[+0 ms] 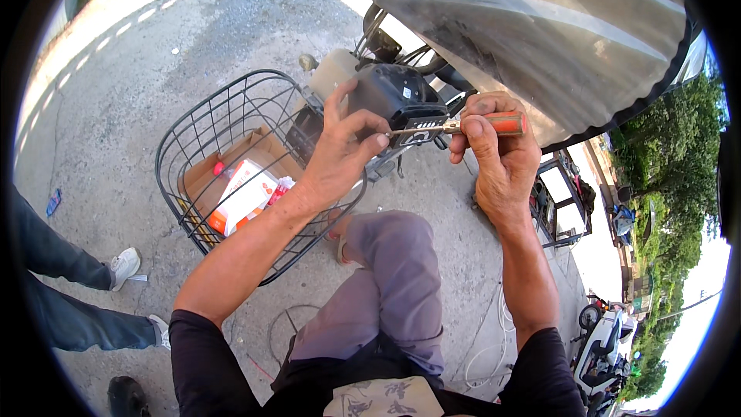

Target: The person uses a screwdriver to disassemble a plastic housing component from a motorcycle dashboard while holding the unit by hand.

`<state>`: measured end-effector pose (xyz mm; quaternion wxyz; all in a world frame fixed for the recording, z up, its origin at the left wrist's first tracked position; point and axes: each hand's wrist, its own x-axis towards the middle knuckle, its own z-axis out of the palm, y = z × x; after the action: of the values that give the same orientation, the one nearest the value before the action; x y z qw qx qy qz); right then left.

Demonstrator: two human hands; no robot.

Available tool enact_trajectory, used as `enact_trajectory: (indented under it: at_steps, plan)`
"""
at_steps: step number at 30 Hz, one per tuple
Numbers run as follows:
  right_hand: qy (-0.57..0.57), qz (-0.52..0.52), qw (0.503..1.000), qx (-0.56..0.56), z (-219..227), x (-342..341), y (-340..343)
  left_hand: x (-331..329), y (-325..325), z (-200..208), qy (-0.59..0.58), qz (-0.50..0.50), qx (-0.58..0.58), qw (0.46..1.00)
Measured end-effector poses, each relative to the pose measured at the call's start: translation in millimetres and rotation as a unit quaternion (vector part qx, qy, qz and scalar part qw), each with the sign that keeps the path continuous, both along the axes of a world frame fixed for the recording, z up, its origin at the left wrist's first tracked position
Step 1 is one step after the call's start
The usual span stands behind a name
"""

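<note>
My right hand [500,158] is closed around the red handle of a screwdriver [509,123], its thin shaft pointing left. At the shaft's tip, the thumb and index finger of my left hand [340,147] are pinched together. Whether they grip the tip or a small part there is too small to make out. Behind my hands sits a black plastic housing [394,89], mounted on the front of a vehicle with handlebars. Its lower front edge carries a light-marked panel [423,125], which the shaft passes across. A wire basket [174,127] stands left of my left forearm.
Inside the basket lies an open cardboard box [197,177] with white and orange packages. A grey translucent canopy [540,31] hangs at the upper right. Another person's legs [69,262] stand at left. A metal-framed rack [562,201] and a parked scooter [602,351] are at right; a hose [494,351] lies on the ground.
</note>
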<state>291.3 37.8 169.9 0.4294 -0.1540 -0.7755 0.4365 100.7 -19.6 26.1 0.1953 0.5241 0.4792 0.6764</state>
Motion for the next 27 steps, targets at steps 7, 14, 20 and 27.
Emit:
enact_trajectory:
  at_steps: [7, 14, 20, 27]
  plan:
    - [-0.011, -0.001, 1.0, 0.009, 3, -1, 1, 1, -4, 8, -0.037, -0.027, -0.012, 0.999]
    - [-0.014, -0.005, 1.0, 0.011, 4, -2, 0, 1, -4, 10, -0.034, -0.022, -0.012, 0.999]
    - [-0.035, -0.006, 0.999, 0.016, 6, -2, -3, 3, -4, 10, -0.062, -0.046, -0.002, 0.997]
    - [-0.096, -0.028, 0.982, 0.16, 14, -9, 1, 1, -2, 4, -0.036, -0.026, 0.002, 0.999]
